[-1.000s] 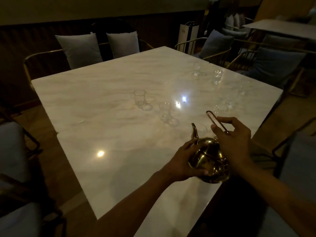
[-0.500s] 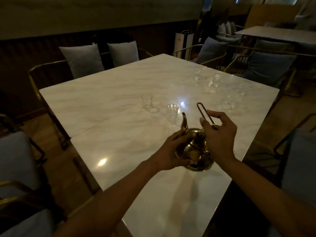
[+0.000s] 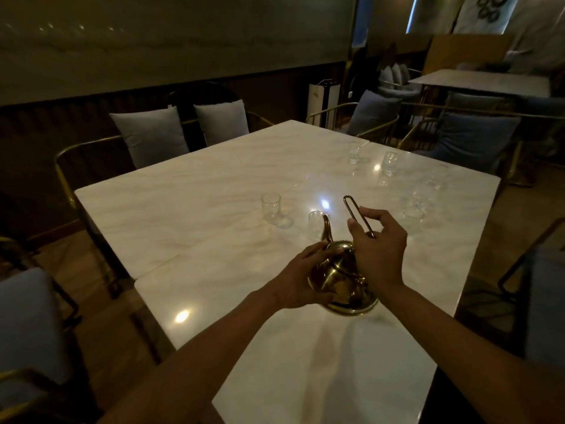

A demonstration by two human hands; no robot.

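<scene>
Head view, shiny gold teapot [image 3: 339, 283], curved spout, left hand [image 3: 301, 278] cupping it, right hand [image 3: 377, 252] pinching its handle [image 3: 356, 214]

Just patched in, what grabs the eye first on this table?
A shiny brass teapot sits on the pale marble table, toward its right side; the left hand holds its body and the right hand pinches its tall wire handle. One clear glass stands right behind the spout, a second glass further left, more glasses toward the far right corner.
</scene>
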